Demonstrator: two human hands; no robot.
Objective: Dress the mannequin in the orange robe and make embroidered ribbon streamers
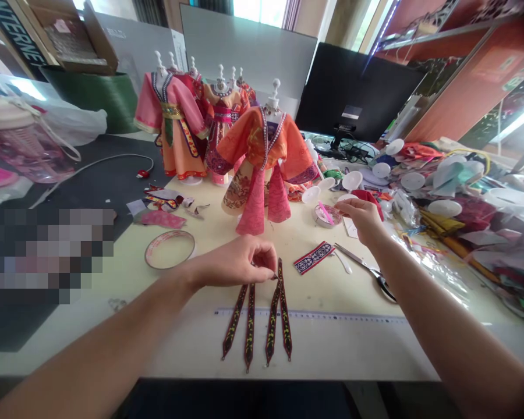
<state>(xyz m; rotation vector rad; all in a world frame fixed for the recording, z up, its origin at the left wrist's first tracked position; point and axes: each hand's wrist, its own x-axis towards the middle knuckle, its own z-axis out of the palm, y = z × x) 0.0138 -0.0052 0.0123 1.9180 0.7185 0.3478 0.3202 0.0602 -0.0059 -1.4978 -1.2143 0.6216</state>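
Note:
My left hand [254, 261] is closed in a pinch at the upper ends of dark embroidered ribbons [250, 326]. Several of these narrow strips hang down or lie below it, with yellow-green patterns, red edges and pointed tips. Off to the right, my right hand [361, 216] is raised with thumb and finger pressed together; what it pinches is too small to make out. Just left of that hand sits a small round dish [328, 216] with a pink stick in it. Between the hands lies a blue-and-white patterned trim piece [314, 258] with red borders.
Scissors [367, 270] lie below my right hand, and a clear ruler [332, 316] crosses the table. A tape roll [169, 249] rests at left. Behind stand small dress forms in robes, the orange robe [268, 151] nearest. Fabric scraps [441, 192] pile up at right.

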